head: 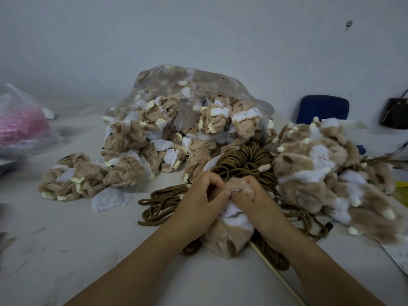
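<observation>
A tan and white plush toy skin (229,235) lies on the table between my forearms. My left hand (198,202) and my right hand (251,195) both grip its upper end, fingers curled into the fur, thumbs close together. Brown cord (245,160) lies coiled just behind and under my hands. A thin pale stick (278,274) runs from under the plush toward the bottom edge.
A clear plastic bag (187,120) full of inside-out plush skins stands behind. More inside-out skins (72,180) lie at left, finished furry ones (326,173) at right. A bag of pink material (19,127) sits far left, a blue chair (322,109) at the back right.
</observation>
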The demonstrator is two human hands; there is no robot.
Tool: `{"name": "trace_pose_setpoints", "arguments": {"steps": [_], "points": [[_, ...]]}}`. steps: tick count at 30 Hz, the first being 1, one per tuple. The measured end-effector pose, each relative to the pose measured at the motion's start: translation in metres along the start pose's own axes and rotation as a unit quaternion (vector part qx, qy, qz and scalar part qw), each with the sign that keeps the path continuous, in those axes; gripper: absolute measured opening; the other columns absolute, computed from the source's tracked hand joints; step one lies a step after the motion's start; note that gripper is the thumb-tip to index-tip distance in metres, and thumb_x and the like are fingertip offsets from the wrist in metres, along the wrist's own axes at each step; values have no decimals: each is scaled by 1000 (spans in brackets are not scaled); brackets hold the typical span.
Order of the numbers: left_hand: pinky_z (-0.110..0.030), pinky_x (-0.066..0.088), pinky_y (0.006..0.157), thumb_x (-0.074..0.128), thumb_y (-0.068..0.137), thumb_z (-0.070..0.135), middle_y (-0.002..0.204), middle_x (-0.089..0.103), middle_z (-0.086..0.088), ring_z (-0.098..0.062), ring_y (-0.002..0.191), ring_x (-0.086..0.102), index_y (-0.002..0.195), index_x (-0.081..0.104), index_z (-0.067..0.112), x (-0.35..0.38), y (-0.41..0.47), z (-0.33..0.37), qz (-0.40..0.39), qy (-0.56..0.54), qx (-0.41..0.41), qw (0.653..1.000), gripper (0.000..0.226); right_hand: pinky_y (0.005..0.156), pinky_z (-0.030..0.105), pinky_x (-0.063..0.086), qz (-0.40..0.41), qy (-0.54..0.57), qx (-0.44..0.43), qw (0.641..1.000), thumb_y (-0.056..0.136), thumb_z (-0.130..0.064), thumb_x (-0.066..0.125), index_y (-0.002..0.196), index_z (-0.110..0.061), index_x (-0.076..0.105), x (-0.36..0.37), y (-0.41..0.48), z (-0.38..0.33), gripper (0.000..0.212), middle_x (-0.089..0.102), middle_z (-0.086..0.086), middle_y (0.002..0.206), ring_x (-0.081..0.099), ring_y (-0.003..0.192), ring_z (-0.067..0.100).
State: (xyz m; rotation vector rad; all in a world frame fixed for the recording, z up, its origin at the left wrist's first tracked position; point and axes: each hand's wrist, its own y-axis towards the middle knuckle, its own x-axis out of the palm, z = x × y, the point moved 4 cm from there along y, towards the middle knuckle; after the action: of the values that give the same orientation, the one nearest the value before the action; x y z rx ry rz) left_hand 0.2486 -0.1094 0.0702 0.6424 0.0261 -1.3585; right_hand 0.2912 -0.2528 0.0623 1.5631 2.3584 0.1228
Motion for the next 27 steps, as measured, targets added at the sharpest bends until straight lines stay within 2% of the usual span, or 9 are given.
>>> {"name": "trace_pose_setpoints", "arguments": {"steps": [3,6,8,10,14,18,22,25,27], "points": [[-11,44,76,62,92,18,95,55,13,1,88,52,88,53,27,-2,0,-2,22,37,-6,999,14,60,14,48,-16,-38,-3,999,78,-43,61,81,-36,54,2,0,-2,9,65,-17,75,62,73,0],[-14,44,70,61,91,16,91,53,10,-2,82,50,85,51,27,-4,0,-1,58,75,0,996,15,63,18,50,-27,-51,-2,998,75,-48,59,82,-35,54,4,0,-2,15,64,-15,78,62,74,2],[-15,43,66,61,89,15,88,53,8,-4,78,49,84,50,24,-5,-2,2,74,81,20,994,15,68,27,53,-21,-58,-6,998,77,-46,59,87,-30,55,4,-1,-2,20,66,-6,84,64,79,11],[-17,41,63,61,89,13,86,51,5,-7,76,48,82,49,20,-4,-3,8,81,89,55,991,16,68,29,52,-4,-69,-6,998,82,-42,61,89,-26,55,3,-2,-2,18,66,0,85,64,80,14],[-30,41,62,62,90,8,86,49,2,-15,75,47,82,48,14,-1,-4,16,65,125,118,983,17,59,18,45,57,-98,8,994,87,-33,60,86,-25,53,0,0,1,11,63,-4,81,58,69,0],[-32,41,63,62,90,9,86,48,4,-15,75,47,81,46,19,0,-5,16,55,132,128,981,21,53,9,40,85,-109,11,990,87,-30,60,83,-24,53,1,1,3,10,60,-6,80,54,66,-7],[-38,43,67,62,90,9,86,50,2,-16,76,49,81,47,17,1,-5,11,47,110,108,987,19,59,21,42,82,-91,20,992,85,-31,62,74,-26,51,1,1,6,16,59,-10,70,53,61,-4],[-33,46,74,62,91,18,93,53,2,-13,84,52,87,52,16,0,-5,7,33,79,104,991,11,61,28,45,86,-74,34,993,86,-34,61,74,-24,51,0,1,8,19,57,-9,70,55,64,4],[-22,46,80,60,87,37,103,53,6,-9,95,52,98,54,17,2,-6,5,-3,62,99,993,24,66,29,49,95,-40,51,993,87,-38,59,81,-23,56,-2,2,9,17,63,-6,79,61,75,9]]}}
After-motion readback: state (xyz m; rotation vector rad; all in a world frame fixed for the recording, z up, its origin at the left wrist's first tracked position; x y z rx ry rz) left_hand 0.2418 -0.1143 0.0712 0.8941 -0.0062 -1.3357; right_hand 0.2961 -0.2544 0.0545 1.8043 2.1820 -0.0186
